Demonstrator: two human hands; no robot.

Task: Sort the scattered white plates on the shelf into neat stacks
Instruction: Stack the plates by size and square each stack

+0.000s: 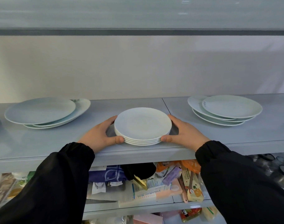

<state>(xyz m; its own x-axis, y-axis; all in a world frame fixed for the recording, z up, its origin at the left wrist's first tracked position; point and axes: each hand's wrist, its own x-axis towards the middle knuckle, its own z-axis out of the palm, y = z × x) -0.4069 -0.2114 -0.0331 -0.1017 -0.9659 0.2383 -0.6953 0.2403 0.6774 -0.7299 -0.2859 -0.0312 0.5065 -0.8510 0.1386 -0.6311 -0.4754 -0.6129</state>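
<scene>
A neat stack of several small white plates (142,125) stands near the front edge of the grey shelf (41,143), at the middle. My left hand (99,135) cups the stack's left side and my right hand (185,133) cups its right side, thumbs against the lower rims. At the far left lies an uneven pile of larger white plates (41,112), its layers slid apart. Toward the back right sits another loose pile of large white plates (225,109), also offset from one another.
A pale wall closes the back of the shelf, and another shelf board (138,32) runs overhead. The lower shelf holds many packets and boxes (151,185). Glass and metal lids (277,168) lie at the lower right.
</scene>
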